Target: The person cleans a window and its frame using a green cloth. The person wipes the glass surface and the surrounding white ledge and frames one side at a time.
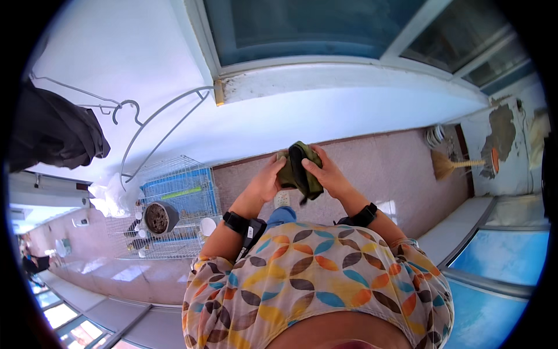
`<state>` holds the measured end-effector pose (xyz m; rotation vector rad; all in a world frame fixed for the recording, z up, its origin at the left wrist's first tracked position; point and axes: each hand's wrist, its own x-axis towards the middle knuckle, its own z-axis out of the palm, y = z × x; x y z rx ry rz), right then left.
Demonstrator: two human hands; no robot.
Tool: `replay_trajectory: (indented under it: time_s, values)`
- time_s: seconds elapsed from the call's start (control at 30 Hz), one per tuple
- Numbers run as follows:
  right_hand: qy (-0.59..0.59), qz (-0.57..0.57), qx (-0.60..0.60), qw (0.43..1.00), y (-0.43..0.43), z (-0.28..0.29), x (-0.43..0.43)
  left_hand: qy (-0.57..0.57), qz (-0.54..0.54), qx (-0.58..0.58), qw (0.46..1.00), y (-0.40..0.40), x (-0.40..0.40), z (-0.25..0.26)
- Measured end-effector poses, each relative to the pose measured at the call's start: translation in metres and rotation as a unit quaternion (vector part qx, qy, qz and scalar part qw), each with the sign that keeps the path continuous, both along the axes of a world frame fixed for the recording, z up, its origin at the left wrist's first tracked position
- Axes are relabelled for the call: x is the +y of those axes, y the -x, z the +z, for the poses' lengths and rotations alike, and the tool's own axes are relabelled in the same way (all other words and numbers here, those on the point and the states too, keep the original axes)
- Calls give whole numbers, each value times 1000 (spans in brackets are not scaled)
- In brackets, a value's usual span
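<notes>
Both hands hold a bundled green and black cloth item [301,168] out in front of my body. My left hand [267,176] grips its left side, thumb pressed on the green fabric. On the other side, my right hand [328,173] pinches the bundle near a black band, with the thumb on top. A short dark end hangs from the bottom of the cloth. What exactly the item is cannot be told from its folds. Dark straps circle both of my wrists.
A wire cage [183,209] with a blue panel stands on the floor at left, a soil-filled pot [161,218] on top. Dark clothing [56,126] hangs beside a grey wire hanger [163,109]. A straw broom [447,165] is at right, below the window sill [348,80].
</notes>
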<state>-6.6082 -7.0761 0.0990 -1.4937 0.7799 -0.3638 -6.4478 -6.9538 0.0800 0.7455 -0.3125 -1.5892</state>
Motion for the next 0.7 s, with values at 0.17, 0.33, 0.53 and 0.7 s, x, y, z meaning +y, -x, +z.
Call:
replay_trajectory:
  time_s: [0.17, 0.33, 0.53, 0.7]
  values:
    - [277, 103, 18, 955, -68, 10, -37, -21, 80, -140, 987, -55, -39, 27]
    - [-31, 26, -97, 994, -133, 36, -77, -76, 210, -637, 738, -139, -42, 40]
    - [-48, 20, -151, 987, -171, 48, -98, -261, 190, -844, 429, -171, -52, 24]
    - [-85, 7, -124, 989, -173, 43, -113, -237, 202, -857, 410, -178, -47, 11]
